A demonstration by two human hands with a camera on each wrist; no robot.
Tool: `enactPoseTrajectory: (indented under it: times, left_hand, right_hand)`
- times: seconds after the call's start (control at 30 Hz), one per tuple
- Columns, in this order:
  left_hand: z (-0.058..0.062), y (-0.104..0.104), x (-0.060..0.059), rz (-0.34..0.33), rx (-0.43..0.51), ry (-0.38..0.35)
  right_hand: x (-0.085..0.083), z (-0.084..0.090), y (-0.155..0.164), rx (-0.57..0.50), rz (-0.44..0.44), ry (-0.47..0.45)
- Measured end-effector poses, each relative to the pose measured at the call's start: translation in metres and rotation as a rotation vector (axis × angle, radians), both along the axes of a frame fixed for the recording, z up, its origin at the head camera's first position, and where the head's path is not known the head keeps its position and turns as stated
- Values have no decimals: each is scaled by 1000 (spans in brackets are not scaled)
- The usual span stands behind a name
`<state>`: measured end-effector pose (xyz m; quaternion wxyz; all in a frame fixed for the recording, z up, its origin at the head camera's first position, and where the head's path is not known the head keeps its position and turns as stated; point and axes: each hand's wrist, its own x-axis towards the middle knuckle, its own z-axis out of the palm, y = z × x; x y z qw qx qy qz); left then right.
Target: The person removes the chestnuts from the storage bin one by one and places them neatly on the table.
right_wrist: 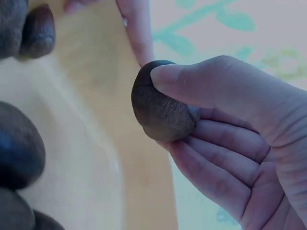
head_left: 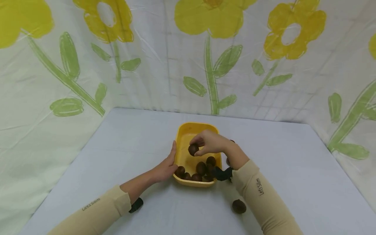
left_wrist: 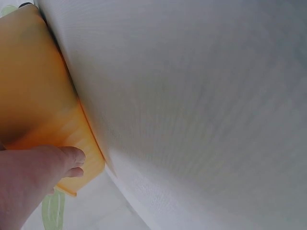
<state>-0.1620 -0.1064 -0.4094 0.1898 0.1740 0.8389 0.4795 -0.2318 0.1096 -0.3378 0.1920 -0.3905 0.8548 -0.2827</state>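
A yellow plastic container [head_left: 182, 130] stands on the table with several brown chestnuts [head_left: 201, 168] gathered at its near end. My right hand [head_left: 212, 142] is over the container, pinching one chestnut [right_wrist: 165, 103] between thumb and fingers. In the right wrist view the thumb presses on top of that nut, and the fingers curl beneath it. My left hand [head_left: 165, 168] grips the container's left side wall. Its fingers [left_wrist: 72, 155] lie along the outside of the wall, and the thumb is at the rim.
One loose chestnut [head_left: 239, 206] lies on the white table [head_left: 141, 140], near my right forearm. More chestnuts right of the container are partly hidden behind my right wrist. A curtain [head_left: 155, 71] with painted flowers hangs behind the table.
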Motion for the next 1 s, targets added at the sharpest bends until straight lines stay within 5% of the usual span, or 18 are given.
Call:
enactPoseTrajectory:
  times: [0.6,1.0]
  left_hand:
    - [1,0,-1,24,3,-13]
    - [-1,0,-1,23,5,-13]
  right_hand:
    - [-9,16,58,-175,-268,-9]
    - [-19,3,116,-194,-455,-5]
